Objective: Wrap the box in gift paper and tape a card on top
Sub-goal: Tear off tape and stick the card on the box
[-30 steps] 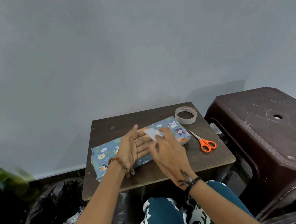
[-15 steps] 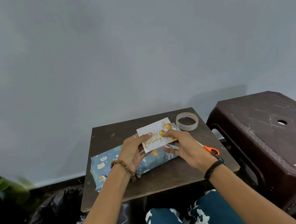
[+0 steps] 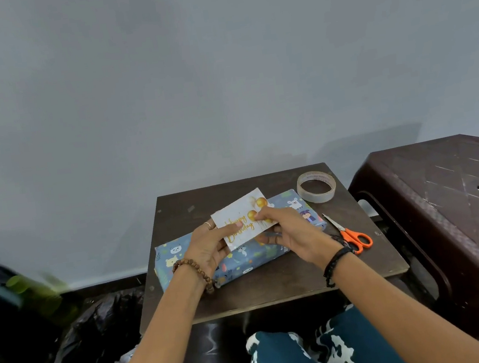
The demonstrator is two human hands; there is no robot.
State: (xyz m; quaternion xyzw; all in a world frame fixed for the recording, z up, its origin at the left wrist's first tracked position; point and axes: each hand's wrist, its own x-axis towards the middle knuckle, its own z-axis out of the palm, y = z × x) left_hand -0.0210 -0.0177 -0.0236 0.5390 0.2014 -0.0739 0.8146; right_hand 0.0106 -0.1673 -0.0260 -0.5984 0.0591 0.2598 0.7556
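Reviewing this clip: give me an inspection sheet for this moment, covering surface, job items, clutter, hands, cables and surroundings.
Surface: small dark table, scuffed.
Job's things: wrapped box lies flat on the table; birthday card held above it, printed side up; tape roll at the far right corner; orange scissors right of the box.
Clutter: nothing seen on the table.
Hands: left hand and right hand both grip the card.
Cables: nothing seen.
Surroundings: brown plastic stool on the right; black bin bag lower left; plain grey wall.
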